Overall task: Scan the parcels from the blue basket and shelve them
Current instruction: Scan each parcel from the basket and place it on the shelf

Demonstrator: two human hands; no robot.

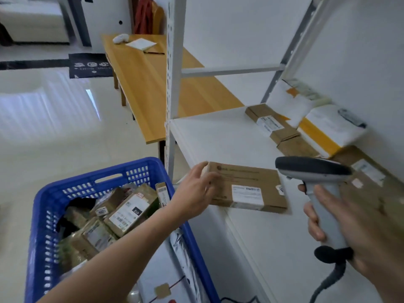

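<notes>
The right hand (354,228) is gripping the grey scanner (321,193), its fingers wrapped round the handle and the scanner's head pointing out past them toward the flat cardboard parcel (247,184). The left hand (196,189) is reaching across and gripping that parcel by its end, fingers curled over the edge. The parcel is sitting low over the front of the white shelf (218,136), between the two hands, though whether it is resting on the board or hovering just above is unclear. Beneath the left wrist, the blue basket (43,204) is holding many more parcels. Beyond the fingertips of both hands, other cardboard boxes (273,125) and a white-and-yellow mailer (328,127) are lying at the back of the shelf. The person is probably scanning this one parcel, so the next move is calling for a clear line from the scanner's head to the white label (246,195) just past the left fingers, then sliding the parcel back beside the others
</notes>
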